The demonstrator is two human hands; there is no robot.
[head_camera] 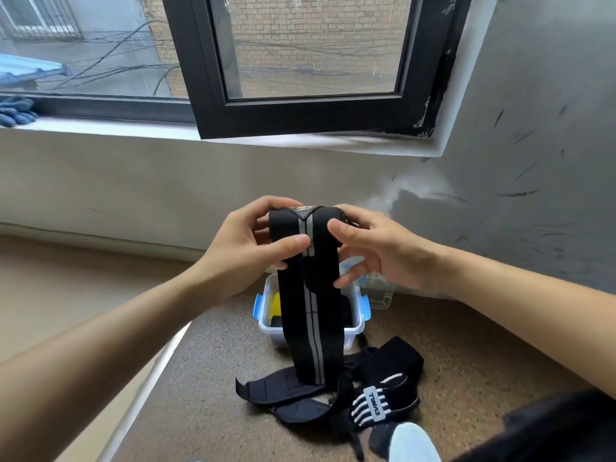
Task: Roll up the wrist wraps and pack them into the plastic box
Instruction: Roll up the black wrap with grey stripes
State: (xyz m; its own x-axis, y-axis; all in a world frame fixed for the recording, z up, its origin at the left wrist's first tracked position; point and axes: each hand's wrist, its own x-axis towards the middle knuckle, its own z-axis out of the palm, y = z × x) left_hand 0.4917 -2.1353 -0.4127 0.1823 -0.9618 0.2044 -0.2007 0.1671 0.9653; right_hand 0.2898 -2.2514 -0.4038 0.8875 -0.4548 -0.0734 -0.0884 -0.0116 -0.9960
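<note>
Head view, rolling stage. Black wrist wrap with a grey centre stripe (310, 295) held upright at mid-frame, top end folded over into the start of a roll, long tail hanging down to the speckled brown surface (466, 361). Left hand (246, 251) at the left edge of the fold, thumb pressed onto the stripe, fingers curled behind and pinching the fabric. Right hand (373, 248) at the right edge, thumb on the front face, index finger hooked over the top, lower fingers loosely spread against the hanging strip. Clear plastic box with blue latches (358, 315) open on the surface directly behind the tail, something yellow and black inside; contents otherwise hidden by the strap. Loose pile of further black wraps (333, 391), one with white stripes, lying near the box on the near side. Likely faults: uneven thumb pressure skewing the roll into a cone too wide for the box; slackened pinch letting the elastic core spring open; dangling tail snagging on the pile below.
</note>
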